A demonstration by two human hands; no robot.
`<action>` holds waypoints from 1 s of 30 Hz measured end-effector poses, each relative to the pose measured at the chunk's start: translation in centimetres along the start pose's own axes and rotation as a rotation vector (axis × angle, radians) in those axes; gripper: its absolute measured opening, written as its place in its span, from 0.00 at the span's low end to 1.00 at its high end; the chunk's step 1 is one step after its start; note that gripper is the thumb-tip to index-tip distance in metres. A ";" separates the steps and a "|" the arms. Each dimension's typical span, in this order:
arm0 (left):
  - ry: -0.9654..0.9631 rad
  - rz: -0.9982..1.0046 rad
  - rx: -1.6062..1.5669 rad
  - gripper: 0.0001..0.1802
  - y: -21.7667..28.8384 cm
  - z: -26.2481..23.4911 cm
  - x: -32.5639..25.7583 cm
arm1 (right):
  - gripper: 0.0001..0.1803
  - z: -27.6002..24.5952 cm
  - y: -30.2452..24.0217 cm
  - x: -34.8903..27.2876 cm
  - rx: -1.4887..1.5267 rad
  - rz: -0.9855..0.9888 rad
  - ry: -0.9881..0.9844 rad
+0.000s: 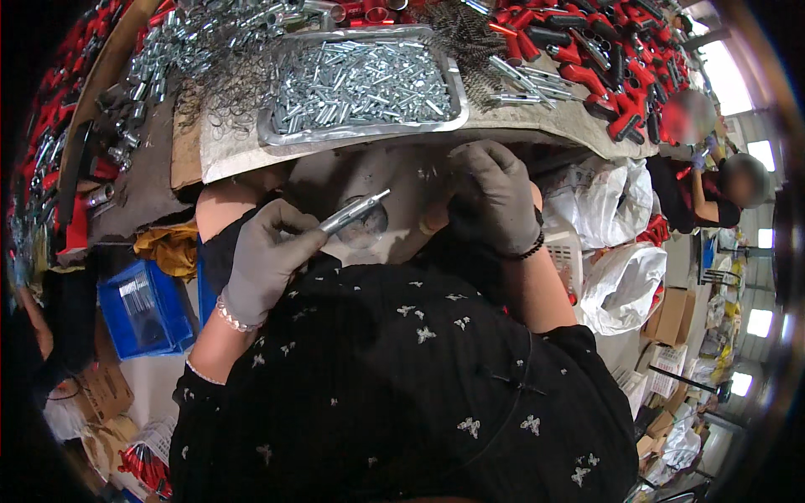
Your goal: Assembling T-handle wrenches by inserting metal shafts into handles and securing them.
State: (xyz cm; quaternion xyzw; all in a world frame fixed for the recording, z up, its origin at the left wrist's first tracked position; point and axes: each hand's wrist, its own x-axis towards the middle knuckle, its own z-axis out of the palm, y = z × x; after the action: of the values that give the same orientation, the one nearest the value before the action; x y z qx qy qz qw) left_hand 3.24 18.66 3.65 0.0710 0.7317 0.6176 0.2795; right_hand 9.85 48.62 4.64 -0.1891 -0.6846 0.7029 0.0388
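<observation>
My gloved left hand [267, 260] is closed around a silver metal tube [354, 214], which points up to the right with a thinner pin at its tip. My gloved right hand [501, 201] is just below the table's front edge, its fingers curled together; whatever they pinch, if anything, is too small or hidden to name. A gap separates the two hands. Beyond them on the table stands a metal tray [369, 131] heaped with short silver pins [360, 84]. Coil springs [470, 63] are piled beside it, next to several longer metal tubes [528, 82].
Red and black tool bodies [620, 67] cover the table's far right. Silver fittings [168, 59] are heaped at far left. A blue bin [168, 335] stands low on the left. White sacks [616, 197] and a cardboard box [671, 317] are right. A co-worker [700, 197] is farther right.
</observation>
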 end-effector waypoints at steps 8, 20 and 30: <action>-0.192 -0.061 -0.040 0.09 1.4 1.3 0.7 | 0.16 3.3 1.4 -0.2 -0.327 -0.135 -0.287; -0.422 -0.110 -0.019 0.21 0.8 3.2 2.8 | 0.19 1.7 1.2 -0.1 -0.531 -0.128 -0.589; -0.301 -0.115 0.042 0.16 -1.8 2.2 5.4 | 0.16 -26.7 -10.4 24.1 -1.547 -0.049 0.864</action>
State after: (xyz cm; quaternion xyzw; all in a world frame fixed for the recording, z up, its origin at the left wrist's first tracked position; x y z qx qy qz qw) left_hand 0.27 22.63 0.05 0.1266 0.6971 0.5676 0.4193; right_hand -6.01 82.10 9.91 -0.3965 -0.8975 -0.0905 0.1703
